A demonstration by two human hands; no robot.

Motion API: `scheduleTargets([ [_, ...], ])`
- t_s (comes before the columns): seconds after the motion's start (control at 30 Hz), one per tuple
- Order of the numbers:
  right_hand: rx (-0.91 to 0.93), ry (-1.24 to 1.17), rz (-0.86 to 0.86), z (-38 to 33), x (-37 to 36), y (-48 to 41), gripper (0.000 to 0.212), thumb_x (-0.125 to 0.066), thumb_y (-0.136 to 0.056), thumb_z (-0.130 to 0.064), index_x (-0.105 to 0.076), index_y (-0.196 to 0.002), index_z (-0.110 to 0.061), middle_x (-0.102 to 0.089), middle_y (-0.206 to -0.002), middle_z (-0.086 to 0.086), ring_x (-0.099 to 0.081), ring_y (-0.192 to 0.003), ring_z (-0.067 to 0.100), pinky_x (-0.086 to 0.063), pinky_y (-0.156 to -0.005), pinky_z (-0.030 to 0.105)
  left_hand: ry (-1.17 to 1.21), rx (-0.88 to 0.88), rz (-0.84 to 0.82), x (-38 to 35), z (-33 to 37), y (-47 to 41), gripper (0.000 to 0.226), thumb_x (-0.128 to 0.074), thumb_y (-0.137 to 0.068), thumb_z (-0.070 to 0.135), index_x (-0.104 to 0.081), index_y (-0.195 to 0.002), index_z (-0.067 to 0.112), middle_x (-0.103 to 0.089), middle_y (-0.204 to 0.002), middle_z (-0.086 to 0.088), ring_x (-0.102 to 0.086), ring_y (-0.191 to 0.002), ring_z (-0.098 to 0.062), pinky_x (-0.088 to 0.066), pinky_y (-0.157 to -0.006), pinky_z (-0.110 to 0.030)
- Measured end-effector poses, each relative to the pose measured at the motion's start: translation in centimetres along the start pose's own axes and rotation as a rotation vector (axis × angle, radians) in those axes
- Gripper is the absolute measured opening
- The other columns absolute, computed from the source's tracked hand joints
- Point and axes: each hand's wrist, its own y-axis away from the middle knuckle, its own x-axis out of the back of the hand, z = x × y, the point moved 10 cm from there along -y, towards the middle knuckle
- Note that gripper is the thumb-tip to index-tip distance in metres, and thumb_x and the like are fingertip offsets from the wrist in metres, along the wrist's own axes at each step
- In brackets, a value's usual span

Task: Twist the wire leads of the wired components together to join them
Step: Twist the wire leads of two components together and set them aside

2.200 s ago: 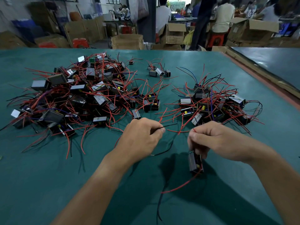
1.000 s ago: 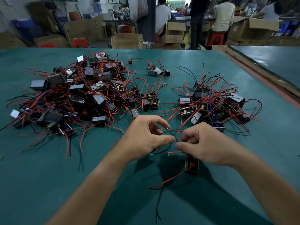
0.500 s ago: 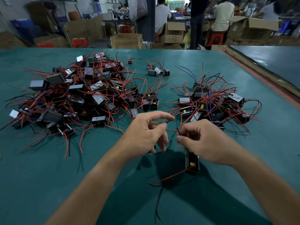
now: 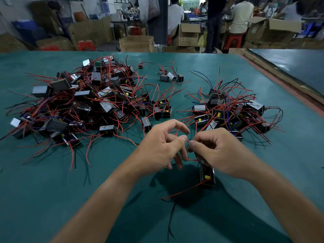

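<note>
Green bench (image 4: 52,190), cardboard boxes (image 4: 136,43) behind. We note left hand (image 4: 157,148) and right hand (image 4: 220,151) fingertip to fingertip, each pinching wire leads (image 4: 192,159). A black component (image 4: 207,175) sits under the right hand. A heap (image 4: 91,102) of wired parts lies beyond.

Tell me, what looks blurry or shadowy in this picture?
Head view: the far boxes and people are blurred; the left hand and right hand, pinching wires, look sharp; a dark shadow falls on the table beneath them.

Bare mat (image 4: 52,199) near; component piles left (image 4: 84,106), right (image 4: 233,109) block far reach.
</note>
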Motion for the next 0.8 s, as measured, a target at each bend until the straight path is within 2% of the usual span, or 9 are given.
scheduleTargets([
  [0.17,0.010,-0.064,-0.025,-0.1,-0.3,0.1,0.021,-0.064,-0.093,-0.015,-0.069,-0.074,-0.011,-0.056,-0.055,0.005,-0.043,-0.049,0.008,-0.035,-0.046,0.028,0.023,0.006,0.045,0.0,0.1,0.1,0.004,-0.056,-0.098,0.013,-0.059,-0.095,0.011,-0.067,-0.058,-0.002,-0.059,-0.042,-0.017,-0.039,-0.035,-0.019],
  [0.27,0.033,-0.120,0.054,-0.3,0.6,0.0,0.013,-0.067,-0.089,-0.018,-0.071,-0.078,-0.013,-0.066,-0.064,0.011,-0.051,-0.051,0.009,-0.043,-0.048,0.033,0.042,0.004,0.094,0.5,0.2,0.3,0.009,-0.061,-0.096,0.012,-0.062,-0.087,0.009,-0.068,-0.058,-0.003,-0.058,-0.040,-0.017,-0.037,-0.036,-0.019],
  [0.43,0.123,-0.183,0.214,-1.2,2.5,0.1,0.011,-0.069,-0.083,-0.027,-0.069,-0.075,-0.018,-0.063,-0.060,0.004,-0.049,-0.048,0.013,-0.042,-0.044,0.036,0.099,-0.036,0.127,0.8,0.7,0.4,0.012,-0.066,-0.091,0.006,-0.066,-0.079,0.005,-0.068,-0.057,-0.008,-0.055,-0.038,-0.015,-0.037,-0.037,-0.014],
  [0.63,0.160,-0.127,0.236,-1.5,2.6,0.2,0.010,-0.070,-0.082,-0.028,-0.070,-0.075,-0.020,-0.061,-0.060,0.011,-0.045,-0.047,0.017,-0.037,-0.041,0.040,0.098,-0.077,0.139,1.0,1.1,0.5,0.013,-0.067,-0.089,0.001,-0.068,-0.077,0.004,-0.067,-0.056,-0.009,-0.055,-0.037,-0.014,-0.040,-0.037,-0.016],
  [0.8,0.152,-0.131,0.233,-1.5,2.6,0.2,0.008,-0.069,-0.081,-0.025,-0.070,-0.075,-0.020,-0.063,-0.061,0.011,-0.048,-0.048,0.015,-0.039,-0.042,0.039,0.082,-0.115,0.130,0.8,1.5,0.6,0.019,-0.066,-0.088,-0.003,-0.071,-0.074,0.009,-0.067,-0.054,-0.006,-0.054,-0.037,-0.009,-0.042,-0.040,-0.016],
])
